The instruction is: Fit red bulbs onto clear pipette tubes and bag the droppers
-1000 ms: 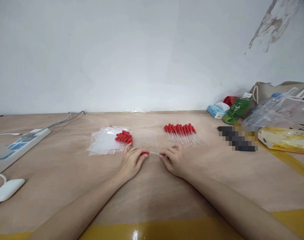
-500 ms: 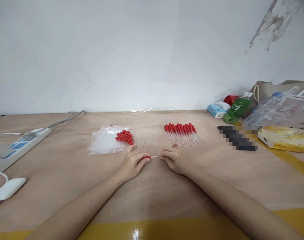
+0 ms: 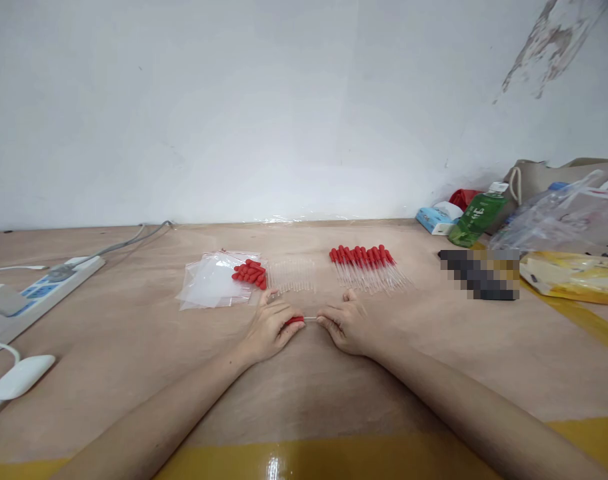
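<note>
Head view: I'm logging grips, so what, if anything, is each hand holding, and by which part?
The left hand pinches a red bulb by its sides; the right hand grips a thin clear tube toward the end farther from the bulb.

Your matt red bulb [image 3: 295,321], your smooth, clear tube [image 3: 310,319]
Left of the red pile [image 3: 250,272], you have smooth plastic bags [image 3: 204,281]; nearer you than it, glossy tape [image 3: 224,461].
</note>
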Demonstrator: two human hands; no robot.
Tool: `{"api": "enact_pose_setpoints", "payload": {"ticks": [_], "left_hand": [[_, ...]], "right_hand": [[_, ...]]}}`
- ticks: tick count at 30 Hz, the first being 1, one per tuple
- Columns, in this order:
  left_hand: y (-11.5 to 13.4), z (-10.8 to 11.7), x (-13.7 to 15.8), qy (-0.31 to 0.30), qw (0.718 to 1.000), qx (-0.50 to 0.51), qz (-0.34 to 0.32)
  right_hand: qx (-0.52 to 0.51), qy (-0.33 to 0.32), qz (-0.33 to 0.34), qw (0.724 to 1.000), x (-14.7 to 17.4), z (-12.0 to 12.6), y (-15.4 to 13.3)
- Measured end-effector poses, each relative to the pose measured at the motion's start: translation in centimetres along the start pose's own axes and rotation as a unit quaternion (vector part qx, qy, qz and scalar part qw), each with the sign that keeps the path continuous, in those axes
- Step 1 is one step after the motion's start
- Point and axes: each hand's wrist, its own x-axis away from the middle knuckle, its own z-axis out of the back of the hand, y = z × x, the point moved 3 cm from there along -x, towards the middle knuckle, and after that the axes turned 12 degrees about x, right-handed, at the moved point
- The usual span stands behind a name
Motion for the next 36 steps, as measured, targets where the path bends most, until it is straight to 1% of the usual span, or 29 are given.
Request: {"api": "enact_pose_setpoints", "payload": {"ticks": [3, 5, 7, 9, 11, 13, 15, 16, 18, 21, 24, 27, 32, 36], "left_hand": [[-0.2, 0.0, -0.2, -0.013, 1.0, -0.014, -0.004], [-0.5, 0.0, -0.3, -0.008, 1.0, -0.026, -0.006], [-0.9, 0.1, -0.4, 0.012, 0.999, -0.038, -0.003], [-1.4, 0.5, -0.2, 0.048, 0.998, -0.044, 0.007], [-2.0, 1.0, 0.1, 0.084, 0.995, -0.041, 0.019], [-2.5, 1.4, 0.5, 0.101, 0.994, -0.029, 0.025], [-2.9, 1.5, 0.7, 0.085, 0.996, -0.021, 0.027], [-3.1, 1.5, 0.8, 0.073, 0.997, -0.02, 0.028], [-3.3, 1.4, 0.9, 0.055, 0.998, -0.024, 0.031], [-3.3, 1.3, 1.0, 0.055, 0.997, -0.028, 0.035], [-3.2, 1.3, 1.1, 0.05, 0.998, -0.024, 0.042], [-3.1, 1.4, 1.2, 0.047, 0.998, -0.015, 0.049], [-3.2, 1.4, 1.1, 0.035, 0.998, -0.012, 0.048], [-3.1, 1.4, 1.0, 0.055, 0.996, -0.034, 0.057]], "right_hand": [[0.004, -0.029, -0.012, 1.0, -0.2, -0.1, -0.1], [0.011, -0.04, -0.022, 0.999, -0.5, 0.1, -0.3], [0.02, -0.048, -0.033, 0.998, -0.8, 0.5, -0.5], [0.026, -0.062, -0.054, 0.996, -1.0, 1.0, -0.4], [0.019, -0.086, -0.104, 0.991, -1.1, 1.4, 0.2], [-0.001, -0.107, -0.195, 0.975, -1.4, 1.7, 1.5], [-0.009, -0.113, -0.29, 0.95, -1.9, 1.8, 3.2], [-0.002, -0.11, -0.327, 0.939, -2.3, 1.8, 4.0], [0.033, -0.104, -0.369, 0.923, -3.4, 1.2, 5.3], [0.087, -0.114, -0.403, 0.904, -5.2, -0.5, 6.5], [0.133, -0.129, -0.428, 0.885, -6.2, -2.2, 6.8], [0.162, -0.138, -0.428, 0.878, -6.4, -3.0, 6.8], [0.175, -0.143, -0.41, 0.884, -5.9, -2.8, 6.6], [0.152, -0.12, -0.388, 0.901, -6.3, -2.8, 5.7]]}}
